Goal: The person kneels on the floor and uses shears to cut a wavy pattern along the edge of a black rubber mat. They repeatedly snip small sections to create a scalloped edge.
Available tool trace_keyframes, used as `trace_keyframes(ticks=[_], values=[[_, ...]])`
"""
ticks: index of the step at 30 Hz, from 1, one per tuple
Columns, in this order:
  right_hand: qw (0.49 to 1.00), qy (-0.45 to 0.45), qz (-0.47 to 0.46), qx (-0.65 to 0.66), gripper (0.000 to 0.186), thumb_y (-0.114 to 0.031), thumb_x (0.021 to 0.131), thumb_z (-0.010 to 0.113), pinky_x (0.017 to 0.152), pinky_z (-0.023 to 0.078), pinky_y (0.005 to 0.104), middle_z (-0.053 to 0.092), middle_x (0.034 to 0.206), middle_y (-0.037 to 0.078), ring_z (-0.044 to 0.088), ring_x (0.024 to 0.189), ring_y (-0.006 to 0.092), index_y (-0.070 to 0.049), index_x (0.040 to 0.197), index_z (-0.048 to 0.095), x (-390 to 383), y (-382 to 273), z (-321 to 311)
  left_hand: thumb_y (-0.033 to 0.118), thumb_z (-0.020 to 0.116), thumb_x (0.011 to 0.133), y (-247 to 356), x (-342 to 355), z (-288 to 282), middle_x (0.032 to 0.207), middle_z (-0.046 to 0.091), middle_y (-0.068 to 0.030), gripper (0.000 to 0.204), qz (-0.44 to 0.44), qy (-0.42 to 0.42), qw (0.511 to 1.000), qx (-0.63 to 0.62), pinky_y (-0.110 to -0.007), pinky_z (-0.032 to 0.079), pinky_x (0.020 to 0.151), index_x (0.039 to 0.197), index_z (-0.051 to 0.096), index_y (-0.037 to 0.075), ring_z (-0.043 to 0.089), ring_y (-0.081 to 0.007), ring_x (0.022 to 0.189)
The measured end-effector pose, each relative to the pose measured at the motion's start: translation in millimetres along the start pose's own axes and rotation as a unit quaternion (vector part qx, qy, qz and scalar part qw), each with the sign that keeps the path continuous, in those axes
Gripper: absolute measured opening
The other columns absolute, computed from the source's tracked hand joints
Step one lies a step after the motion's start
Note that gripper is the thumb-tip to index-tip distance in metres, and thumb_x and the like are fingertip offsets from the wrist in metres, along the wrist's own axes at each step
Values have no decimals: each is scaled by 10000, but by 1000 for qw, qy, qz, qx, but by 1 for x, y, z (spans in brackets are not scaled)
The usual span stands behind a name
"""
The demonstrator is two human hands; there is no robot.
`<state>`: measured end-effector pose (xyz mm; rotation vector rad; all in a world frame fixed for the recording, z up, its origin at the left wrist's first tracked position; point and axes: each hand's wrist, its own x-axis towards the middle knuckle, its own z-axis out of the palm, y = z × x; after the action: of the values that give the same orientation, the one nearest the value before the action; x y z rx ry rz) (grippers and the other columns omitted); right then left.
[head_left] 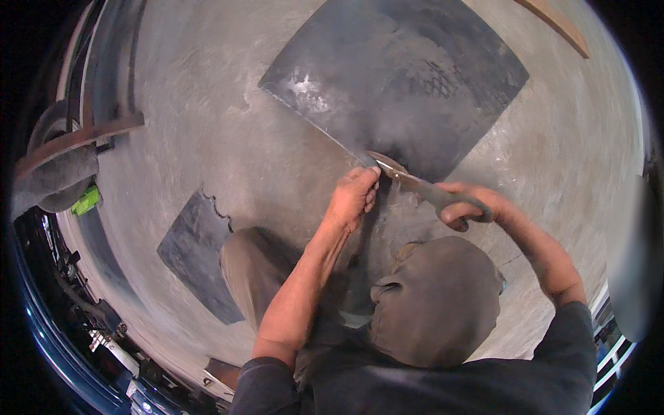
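Note:
My left hand (355, 195) is closed on the near corner of a large dark, flexible-looking sheet (408, 76), whose pale lower-left edge runs up from my fingers. My right hand (470, 207) grips the handles of large scissors (425, 190), their blades at that corner just right of my left fingertips. Whether the blades are fully closed I cannot tell. The sheet has scuffs and pale smudges. A smaller dark piece (194, 256) with a jagged notch lies at the lower left, beside my bent knee.
The grey concrete floor (180, 117) surrounds me. A wooden board (553, 26) lies at the upper right. Along the left are rusty metal parts (83, 142), a green object (85, 200) and dark blue metalwork (48, 325). My two bent knees frame the lower middle.

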<state>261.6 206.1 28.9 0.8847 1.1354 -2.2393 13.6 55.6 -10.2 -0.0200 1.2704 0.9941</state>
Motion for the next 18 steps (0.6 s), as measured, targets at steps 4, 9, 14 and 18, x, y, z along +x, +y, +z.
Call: trace_keyframes(ticks=[4, 9, 14, 18], values=[[1000, -13, 16, 9, 662, -346, 792, 757, 503, 406, 305, 527, 654, 28, 525, 556, 147, -30, 1329, 536, 0, -14, 1, 337, 618, 979, -1, -2, 2, 668, 490, 29, 250, -10, 26, 1000, 12, -252, 338, 481, 881, 550, 118, 416, -87, 545], [998, 48, -10, -41, 706, -389, 818, 756, 557, 441, 308, 578, 742, 39, 551, 619, 145, -15, 1365, 512, -1, 5, 20, 364, 581, 1010, 7, -1, 10, 681, 507, 31, 265, -18, 60, 997, 47, -249, 354, 492, 915, 559, 117, 446, -90, 574], [995, 57, -56, -56, 746, -454, 866, 716, 699, 476, 287, 624, 865, 27, 581, 782, 127, -21, 1422, 470, 5, 10, 36, 353, 573, 1018, 6, 5, 12, 690, 497, 42, 249, -2, 88, 996, 6, -227, 347, 495, 936, 557, 119, 443, -70, 588], [998, 63, -2, -23, 693, -444, 879, 680, 732, 476, 278, 627, 891, 19, 578, 825, 118, -47, 1410, 480, 12, 6, 48, 344, 580, 1015, 10, 4, 7, 713, 485, 48, 236, -21, 60, 997, 32, -216, 341, 495, 938, 553, 123, 421, -58, 586]])
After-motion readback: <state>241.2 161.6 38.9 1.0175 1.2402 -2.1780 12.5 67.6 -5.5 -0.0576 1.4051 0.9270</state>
